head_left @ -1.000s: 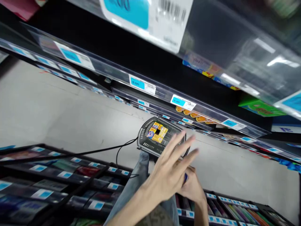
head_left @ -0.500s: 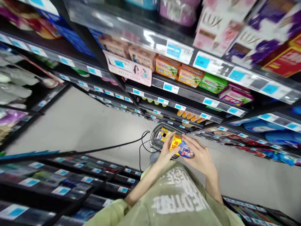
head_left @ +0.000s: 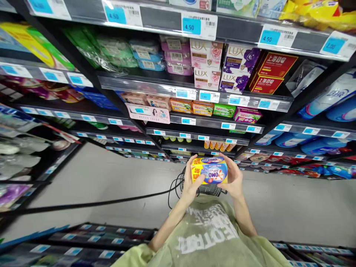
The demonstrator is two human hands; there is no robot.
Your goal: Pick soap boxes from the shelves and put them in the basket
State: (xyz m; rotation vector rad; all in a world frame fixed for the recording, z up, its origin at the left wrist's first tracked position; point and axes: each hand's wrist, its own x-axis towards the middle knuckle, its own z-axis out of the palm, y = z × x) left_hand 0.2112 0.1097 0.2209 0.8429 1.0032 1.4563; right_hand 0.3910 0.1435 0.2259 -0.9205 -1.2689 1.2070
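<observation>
Both forearms (head_left: 172, 221) angle inward from the olive shirt (head_left: 217, 256), and the 2 hands, left hand (head_left: 191, 184) and right hand (head_left: 233, 178), clasp opposite ends of the yellow-and-blue OMO box (head_left: 210, 171) above the black basket (head_left: 209, 190).

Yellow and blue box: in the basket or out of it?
Out: the left hand and right hand hold the box between them, hiding much of the basket below.

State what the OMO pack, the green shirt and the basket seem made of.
OMO pack: probably smooth printed card, possibly film-wrapped; flat faces, straight edges. Green shirt: matte cloth, perhaps cotton; soft folds. Basket: probably hard, dark plastic; slotted surface.
</observation>
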